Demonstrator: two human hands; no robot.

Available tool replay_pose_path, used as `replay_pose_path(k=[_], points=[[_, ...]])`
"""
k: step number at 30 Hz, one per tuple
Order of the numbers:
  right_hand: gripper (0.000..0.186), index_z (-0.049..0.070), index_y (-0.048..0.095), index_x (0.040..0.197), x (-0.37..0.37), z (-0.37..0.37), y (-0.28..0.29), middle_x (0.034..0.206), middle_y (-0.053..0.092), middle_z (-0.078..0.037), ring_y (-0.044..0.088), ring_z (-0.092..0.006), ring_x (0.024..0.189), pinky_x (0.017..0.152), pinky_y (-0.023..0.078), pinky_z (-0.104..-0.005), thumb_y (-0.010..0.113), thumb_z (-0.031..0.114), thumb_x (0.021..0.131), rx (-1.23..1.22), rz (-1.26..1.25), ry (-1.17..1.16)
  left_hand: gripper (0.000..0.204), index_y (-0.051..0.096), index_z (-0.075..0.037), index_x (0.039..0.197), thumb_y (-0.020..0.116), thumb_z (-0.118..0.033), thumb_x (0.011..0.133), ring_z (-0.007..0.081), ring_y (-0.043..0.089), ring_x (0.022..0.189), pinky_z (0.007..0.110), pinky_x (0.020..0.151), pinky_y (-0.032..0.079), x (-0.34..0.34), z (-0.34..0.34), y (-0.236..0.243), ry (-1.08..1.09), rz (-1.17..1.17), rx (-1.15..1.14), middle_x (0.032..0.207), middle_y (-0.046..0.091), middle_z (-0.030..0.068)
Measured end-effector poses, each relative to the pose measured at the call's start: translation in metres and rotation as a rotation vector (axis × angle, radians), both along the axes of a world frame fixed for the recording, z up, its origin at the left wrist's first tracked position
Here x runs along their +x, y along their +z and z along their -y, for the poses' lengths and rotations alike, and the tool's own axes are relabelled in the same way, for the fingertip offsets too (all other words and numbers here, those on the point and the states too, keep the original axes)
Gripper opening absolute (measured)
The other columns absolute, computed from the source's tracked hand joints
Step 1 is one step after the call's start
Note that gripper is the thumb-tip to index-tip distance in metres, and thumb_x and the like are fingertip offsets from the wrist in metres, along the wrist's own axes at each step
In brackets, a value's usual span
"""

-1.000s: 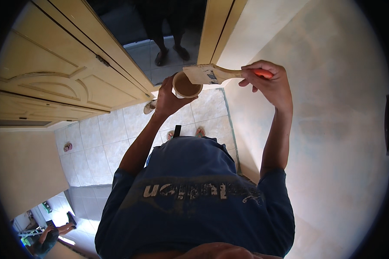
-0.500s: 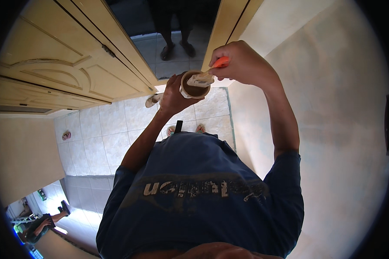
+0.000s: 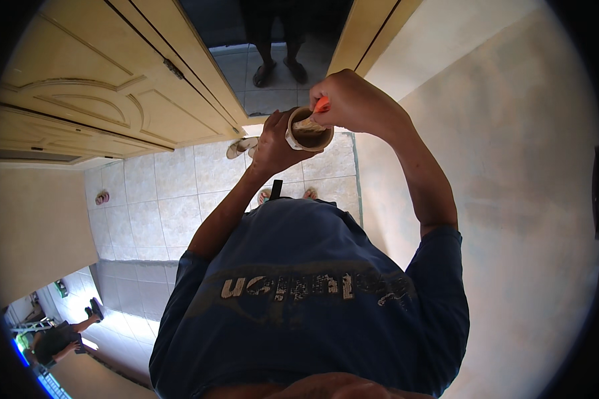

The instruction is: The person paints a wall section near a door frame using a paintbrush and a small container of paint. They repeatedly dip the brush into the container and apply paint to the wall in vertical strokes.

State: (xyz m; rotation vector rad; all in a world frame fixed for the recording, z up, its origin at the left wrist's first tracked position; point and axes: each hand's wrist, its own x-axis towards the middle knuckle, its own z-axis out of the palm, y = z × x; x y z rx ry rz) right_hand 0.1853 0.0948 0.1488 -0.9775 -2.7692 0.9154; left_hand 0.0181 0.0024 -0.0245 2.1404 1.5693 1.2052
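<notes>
My left hand is wrapped round a small round tub and holds it up in front of me, its mouth facing me. Inside the tub is a brownish content whose kind I cannot make out. My right hand grips the orange handle of a paintbrush above the tub's right rim. The brush head dips into the tub, its bristles partly hidden by the rim and my fingers.
Cream panelled cabinet doors stand at the left, beside a dark reflective panel. A patchy pale wall rises at the right. Sandals lie on the tiled floor. Another person sits at the far lower left.
My right hand has moved down and left, bringing the brush deeper into the tub. The tub has shifted slightly to the right in the picture.
</notes>
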Motion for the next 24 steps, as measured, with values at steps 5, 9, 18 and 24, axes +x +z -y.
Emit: replay_pose_path(k=[5, 9, 18, 24], points=[[0.02, 0.0, 0.073, 0.089, -0.002, -0.001, -0.002, 0.075, 0.07, -0.016, 0.068, -0.0258, 0.068, 0.067, 0.053, -0.0345, 0.081, 0.014, 0.078, -0.016, -0.007, -0.009, 0.083, 0.058, -0.006, 0.131, 0.096, -0.034, 0.063, 0.0346, 0.066, 0.112, 0.051, 0.111, 0.044, -0.003, 0.0, 0.0, 0.003, 0.009, -0.025, 0.117, 0.07, 0.0138], [0.018, 0.001, 0.073, 0.089, 0.0, -0.003, -0.003, 0.075, 0.069, -0.015, 0.068, -0.0248, 0.066, 0.064, 0.053, -0.0339, 0.081, 0.014, 0.079, 0.004, -0.033, 0.008, 0.082, 0.059, -0.006, 0.13, 0.096, -0.033, 0.063, 0.0341, 0.066, 0.112, 0.051, 0.111, 0.044, -0.003, 0.002, 0.002, 0.014, 0.018, -0.041, 0.117, 0.07, 0.0136], [0.017, 0.001, 0.073, 0.092, 0.009, -0.007, 0.012, 0.079, 0.073, -0.009, 0.071, -0.0133, 0.067, 0.057, 0.053, -0.0252, 0.081, 0.015, 0.084, -0.123, -0.015, -0.119, 0.083, 0.058, -0.003, 0.132, 0.095, -0.035, 0.065, 0.0322, 0.066, 0.111, 0.051, 0.109, 0.042, -0.007, 0.004, 0.005, 0.006, 0.078, -0.068, 0.122, 0.068, 0.0143], [0.018, 0.001, 0.073, 0.094, 0.018, -0.005, 0.02, 0.082, 0.073, -0.009, 0.075, -0.0149, 0.073, 0.059, 0.056, -0.0249, 0.081, 0.015, 0.086, -0.148, -0.057, -0.151, 0.08, 0.059, -0.003, 0.13, 0.095, -0.032, 0.065, 0.0318, 0.066, 0.109, 0.046, 0.104, 0.046, -0.006, 0.006, 0.015, -0.002, 0.112, -0.056, 0.119, 0.068, 0.0138]])
